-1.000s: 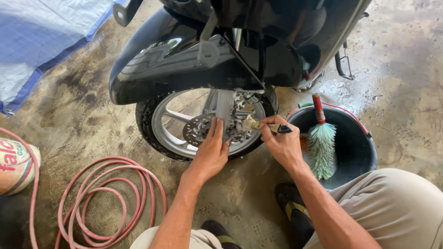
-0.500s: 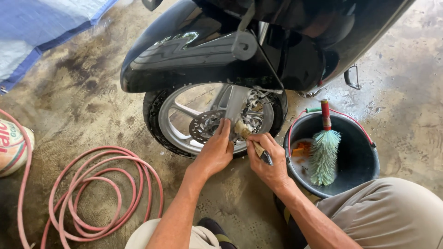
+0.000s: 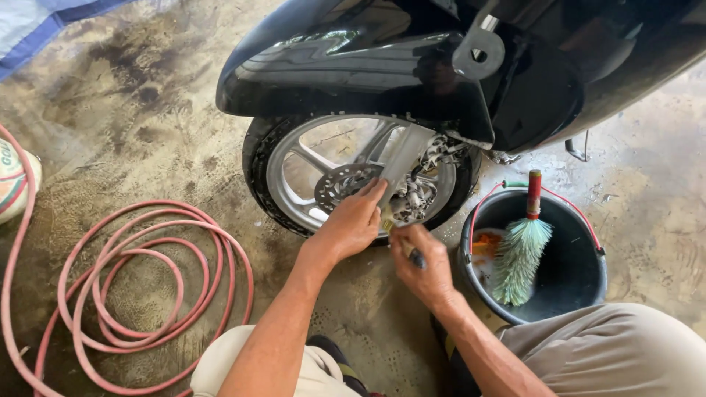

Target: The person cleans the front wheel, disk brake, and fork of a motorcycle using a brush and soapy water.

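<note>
Here, head view, the only one: a person crouches at the front wheel (image 3: 360, 176) of a black scooter (image 3: 382, 66) standing on stained concrete floor (image 3: 132, 117). Step in hand, as judged: scrubbing the hub and brake area of the wheel with a small brush (image 3: 401, 239). The left hand (image 3: 353, 220) lies flat, fingers extended, against the fork leg (image 3: 403, 165) just beside the brake disc (image 3: 342, 184); its grip is released, bracing rather than grasping anything. The right hand (image 3: 423, 265) is clenched around the small brush, dark handle end protruding below the fist, bristle tip pointing up toward the caliper region; whether the bristles touch metal cannot be told, the left hand covers that spot. The wheel itself sits under the black mudguard (image 3: 331, 73), tyre on the floor. Next move, as judged, calls for short strokes between the spokes and the disc, the left hand steadying against the fork. To the right, near the right hand, a dark bucket (image 3: 581, 287) holds a green bristle brush (image 3: 518, 257) with a red handle, upright and leaning. A coiled pink hose (image 3: 147, 287) lies well apart, left.
</note>
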